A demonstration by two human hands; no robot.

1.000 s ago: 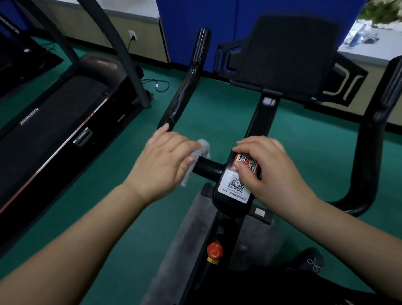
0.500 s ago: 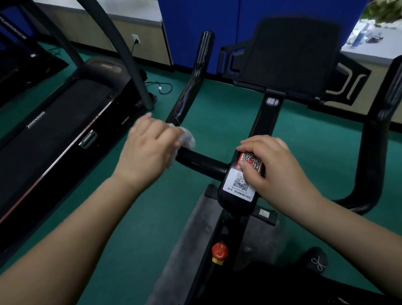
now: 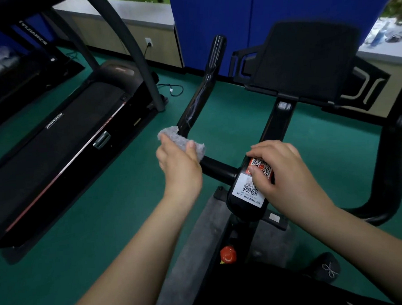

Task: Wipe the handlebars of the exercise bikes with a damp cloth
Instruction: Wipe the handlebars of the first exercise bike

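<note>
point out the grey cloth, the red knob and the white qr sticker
grey fuzzy cloth (image 3: 180, 139), head view, its middle fold
red round knob (image 3: 228, 253), head view, its top face
white rectangular QR sticker (image 3: 244, 192), head view, its left part

Left hand (image 3: 180, 167) curled in a grip, right hand (image 3: 280, 171) fingers bent, palm down, both forearms extended

left hand (image 3: 181, 167) grips a grey cloth (image 3: 180, 139) wrapped on the bend of the black handlebar (image 3: 206, 86); right hand (image 3: 283, 178) rests on the stickered stem (image 3: 246, 192).
</note>
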